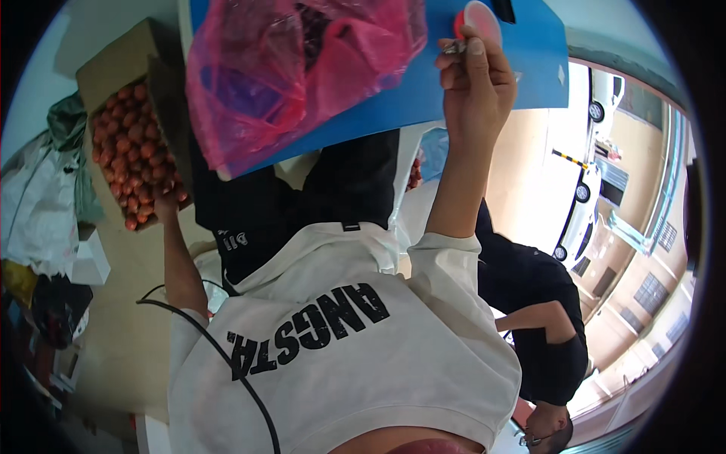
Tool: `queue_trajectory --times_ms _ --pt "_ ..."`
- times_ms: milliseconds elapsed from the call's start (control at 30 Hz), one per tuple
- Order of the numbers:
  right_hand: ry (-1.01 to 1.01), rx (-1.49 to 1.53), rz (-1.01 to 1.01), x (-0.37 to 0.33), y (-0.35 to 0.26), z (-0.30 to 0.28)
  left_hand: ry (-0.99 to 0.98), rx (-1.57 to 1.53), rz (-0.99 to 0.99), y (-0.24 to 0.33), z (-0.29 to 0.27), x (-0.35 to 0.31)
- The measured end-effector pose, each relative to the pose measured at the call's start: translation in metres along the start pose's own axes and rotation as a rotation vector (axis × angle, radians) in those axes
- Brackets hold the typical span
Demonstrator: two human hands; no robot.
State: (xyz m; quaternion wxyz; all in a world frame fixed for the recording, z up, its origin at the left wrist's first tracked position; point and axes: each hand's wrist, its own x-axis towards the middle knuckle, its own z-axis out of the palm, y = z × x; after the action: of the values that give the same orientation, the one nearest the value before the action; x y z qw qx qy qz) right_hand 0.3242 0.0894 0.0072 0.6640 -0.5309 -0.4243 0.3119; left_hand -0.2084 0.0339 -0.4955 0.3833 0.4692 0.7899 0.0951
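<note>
At the left, my left hand (168,203) reaches down into an open cardboard box (113,60) and touches the small round orange-red items (134,144) that fill it. Its fingertips are hard to make out among them. Over the blue table (541,64), my right hand (480,79) pinches a small shiny grey piece (454,48) between thumb and fingers; its exact kind does not show. Just beyond those fingers is a round pink-and-white shallow container (482,21), partly covered by the hand. A crumpled translucent pink plastic bag (302,91) with dark contents lies on the table's left part.
A black object (504,10) rests at the table's far edge. White and dark bags (41,219) pile up left of the box. A black cable (227,356) runs across my front. Another person in black (533,303) is at my right, near a bright opening with parked vehicles outside.
</note>
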Motion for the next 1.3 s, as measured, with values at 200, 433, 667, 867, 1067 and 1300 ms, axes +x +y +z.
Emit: queue_trajectory --times_ms 200,433,667,867,1067,1300 --pt "0.28 -0.361 -0.136 0.033 -0.021 -0.071 0.078 -0.037 0.048 0.035 -0.008 -0.037" --pt "0.273 -1.184 -0.141 0.066 -0.004 -0.106 0.217 -0.103 0.068 0.073 -0.03 -0.056" --pt "0.188 -1.419 -0.163 0.078 0.027 -0.13 0.289 -0.27 0.11 0.145 -0.064 -0.088" --pt "0.344 -1.376 -0.235 0.065 0.014 -0.107 0.36 -0.408 0.159 0.2 -0.107 -0.108" --pt "0.246 -0.346 -0.017 0.032 0.008 -0.064 0.348 -0.774 0.21 0.329 -0.154 -0.174" --pt "-0.004 0.428 0.208 -0.028 0.041 0.026 -0.299 -1.056 1.023 0.47 -0.145 -0.236"
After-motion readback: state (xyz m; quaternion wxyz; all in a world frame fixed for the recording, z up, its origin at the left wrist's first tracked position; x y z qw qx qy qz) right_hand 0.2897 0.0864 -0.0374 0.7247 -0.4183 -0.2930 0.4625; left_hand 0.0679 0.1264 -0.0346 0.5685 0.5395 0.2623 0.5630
